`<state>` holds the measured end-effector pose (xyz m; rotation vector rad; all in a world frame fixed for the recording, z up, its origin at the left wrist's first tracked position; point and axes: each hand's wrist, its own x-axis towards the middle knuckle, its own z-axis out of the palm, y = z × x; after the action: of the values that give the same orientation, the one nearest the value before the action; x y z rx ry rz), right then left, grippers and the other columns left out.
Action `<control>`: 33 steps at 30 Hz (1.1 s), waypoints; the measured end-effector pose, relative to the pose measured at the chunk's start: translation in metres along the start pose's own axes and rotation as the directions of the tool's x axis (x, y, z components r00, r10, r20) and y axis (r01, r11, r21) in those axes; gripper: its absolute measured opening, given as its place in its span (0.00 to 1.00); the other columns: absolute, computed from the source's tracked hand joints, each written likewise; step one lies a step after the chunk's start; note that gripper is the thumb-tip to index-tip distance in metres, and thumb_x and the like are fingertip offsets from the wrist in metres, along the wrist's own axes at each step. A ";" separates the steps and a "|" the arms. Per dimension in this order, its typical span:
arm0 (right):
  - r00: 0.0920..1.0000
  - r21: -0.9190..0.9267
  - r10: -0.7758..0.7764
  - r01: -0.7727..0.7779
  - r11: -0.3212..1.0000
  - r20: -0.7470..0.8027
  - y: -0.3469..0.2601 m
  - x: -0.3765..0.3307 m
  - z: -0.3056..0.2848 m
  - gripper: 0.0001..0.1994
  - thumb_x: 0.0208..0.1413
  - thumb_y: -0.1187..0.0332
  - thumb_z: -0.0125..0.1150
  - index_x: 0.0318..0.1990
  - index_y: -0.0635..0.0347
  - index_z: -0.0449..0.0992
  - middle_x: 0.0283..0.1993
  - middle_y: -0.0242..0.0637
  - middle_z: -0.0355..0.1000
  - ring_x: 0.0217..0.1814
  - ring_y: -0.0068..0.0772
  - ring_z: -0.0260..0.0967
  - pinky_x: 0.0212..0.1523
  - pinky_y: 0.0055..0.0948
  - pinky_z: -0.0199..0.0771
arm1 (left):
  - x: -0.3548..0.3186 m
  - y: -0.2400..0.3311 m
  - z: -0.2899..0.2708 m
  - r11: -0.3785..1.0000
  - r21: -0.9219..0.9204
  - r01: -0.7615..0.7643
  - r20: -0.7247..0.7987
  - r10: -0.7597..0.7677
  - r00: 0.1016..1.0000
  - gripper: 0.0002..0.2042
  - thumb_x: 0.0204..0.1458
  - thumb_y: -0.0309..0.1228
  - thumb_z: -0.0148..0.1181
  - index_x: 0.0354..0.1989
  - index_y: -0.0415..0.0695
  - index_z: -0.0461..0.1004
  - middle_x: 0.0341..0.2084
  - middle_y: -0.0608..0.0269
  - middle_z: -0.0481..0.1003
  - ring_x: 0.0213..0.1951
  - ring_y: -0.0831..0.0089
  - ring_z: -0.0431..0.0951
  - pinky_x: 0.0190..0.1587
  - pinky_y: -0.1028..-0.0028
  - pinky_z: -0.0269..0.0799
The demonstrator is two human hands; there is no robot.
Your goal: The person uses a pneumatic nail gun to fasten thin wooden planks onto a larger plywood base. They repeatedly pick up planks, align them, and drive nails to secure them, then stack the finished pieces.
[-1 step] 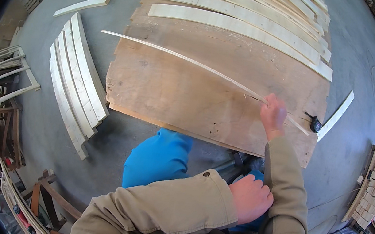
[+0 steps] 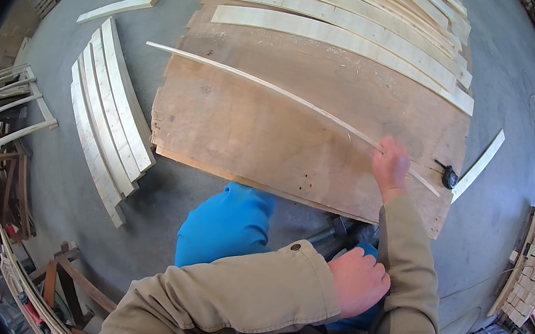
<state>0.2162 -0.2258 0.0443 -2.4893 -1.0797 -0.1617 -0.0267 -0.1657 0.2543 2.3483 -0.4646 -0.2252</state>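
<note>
Right hand (image 2: 391,164): grip was pinched on the thin curved wooden strip (image 2: 277,90), near its right end, arm stretched out in a tan sleeve.
Left hand (image 2: 358,281): loosely curled, holding nothing, just resting by the blue knee (image 2: 226,226).
Strip: lay in a long arc across the brown plywood sheet (image 2: 251,138), which sat flat on the concrete floor (image 2: 513,98).
Tape measure (image 2: 448,177): small black one, just beside the strip's right end.
Curved boards (image 2: 341,14): pale ones spread over the sheet's far edge.
Another stack (image 2: 109,112): curved boards on the floor, left of the sheet.
Single board (image 2: 478,166): off to the right.
</note>
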 end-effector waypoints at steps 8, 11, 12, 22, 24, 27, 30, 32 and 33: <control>0.903 0.079 0.205 -0.252 0.965 0.378 0.030 -0.055 -0.054 0.17 0.47 0.58 0.78 0.32 0.57 0.76 0.30 0.46 0.77 0.35 0.55 0.76 0.35 0.48 0.74 | 0.008 0.002 0.005 1.000 0.012 -0.003 0.079 0.002 0.997 0.13 0.55 0.35 0.61 0.44 0.41 0.76 0.36 0.59 0.78 0.39 0.62 0.79 0.41 0.63 0.70; 0.851 0.087 0.234 -0.309 0.947 0.470 0.050 -0.072 -0.058 0.20 0.49 0.51 0.77 0.31 0.58 0.78 0.30 0.48 0.78 0.35 0.54 0.76 0.36 0.47 0.74 | 0.012 0.001 0.006 1.000 0.004 -0.004 0.090 0.004 0.996 0.14 0.56 0.36 0.61 0.46 0.41 0.76 0.37 0.58 0.78 0.39 0.62 0.80 0.42 0.62 0.71; 0.821 0.069 0.263 -0.342 0.937 0.506 0.057 -0.078 -0.057 0.21 0.50 0.49 0.76 0.30 0.58 0.78 0.30 0.48 0.78 0.34 0.54 0.76 0.36 0.47 0.74 | 0.012 0.000 0.007 1.000 0.010 -0.006 0.088 0.005 0.996 0.14 0.56 0.37 0.62 0.46 0.41 0.76 0.37 0.58 0.78 0.40 0.61 0.80 0.42 0.62 0.71; 0.753 -0.056 0.386 -0.424 0.904 0.533 0.104 -0.105 -0.042 0.25 0.53 0.41 0.72 0.28 0.58 0.79 0.28 0.47 0.77 0.32 0.51 0.75 0.35 0.46 0.75 | 0.010 -0.002 0.002 0.998 0.034 -0.052 0.054 0.050 0.997 0.14 0.56 0.37 0.62 0.46 0.43 0.74 0.33 0.59 0.76 0.37 0.61 0.80 0.41 0.63 0.72; 0.714 -0.083 0.408 -0.444 0.892 0.569 0.103 -0.099 -0.042 0.27 0.53 0.38 0.69 0.32 0.56 0.81 0.32 0.47 0.80 0.36 0.52 0.78 0.39 0.47 0.76 | 0.010 -0.003 -0.002 0.999 0.001 -0.050 0.091 0.049 0.995 0.16 0.56 0.35 0.61 0.51 0.42 0.73 0.33 0.59 0.75 0.37 0.62 0.80 0.41 0.63 0.72; 0.756 -0.114 0.357 -0.355 0.928 0.549 0.098 -0.093 -0.047 0.25 0.52 0.39 0.71 0.34 0.55 0.82 0.37 0.45 0.79 0.42 0.50 0.77 0.45 0.46 0.76 | 0.008 -0.003 -0.010 0.996 -0.056 -0.066 0.106 0.071 0.992 0.20 0.56 0.33 0.60 0.56 0.40 0.73 0.34 0.60 0.75 0.37 0.62 0.80 0.42 0.63 0.72; 0.899 -0.171 0.157 -0.093 0.981 0.409 0.095 -0.090 -0.051 0.23 0.51 0.43 0.73 0.38 0.55 0.83 0.43 0.43 0.77 0.49 0.49 0.75 0.50 0.46 0.75 | 0.002 0.000 -0.022 0.991 -0.108 -0.083 0.086 0.093 0.992 0.22 0.55 0.33 0.61 0.58 0.40 0.73 0.33 0.60 0.75 0.37 0.62 0.80 0.42 0.64 0.72; 0.926 -0.182 0.129 -0.067 0.981 0.354 0.096 -0.085 -0.052 0.23 0.50 0.46 0.75 0.42 0.56 0.83 0.47 0.43 0.75 0.52 0.50 0.74 0.53 0.47 0.74 | -0.003 0.004 -0.030 0.988 -0.118 -0.103 0.032 0.108 0.994 0.20 0.54 0.36 0.62 0.55 0.41 0.74 0.34 0.61 0.76 0.38 0.63 0.80 0.44 0.63 0.73; 0.915 -0.176 0.159 -0.099 0.979 0.371 0.099 -0.079 -0.052 0.23 0.49 0.48 0.76 0.43 0.56 0.82 0.47 0.44 0.75 0.52 0.51 0.74 0.53 0.47 0.74 | -0.006 0.006 -0.035 0.986 -0.115 -0.121 -0.018 0.119 0.993 0.16 0.55 0.36 0.59 0.50 0.42 0.75 0.32 0.62 0.75 0.36 0.64 0.78 0.42 0.63 0.72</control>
<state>0.2354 -0.3612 0.0375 -2.7975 -1.0748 0.3083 -0.0233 -0.1454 0.2838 2.1990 -0.5702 -0.1772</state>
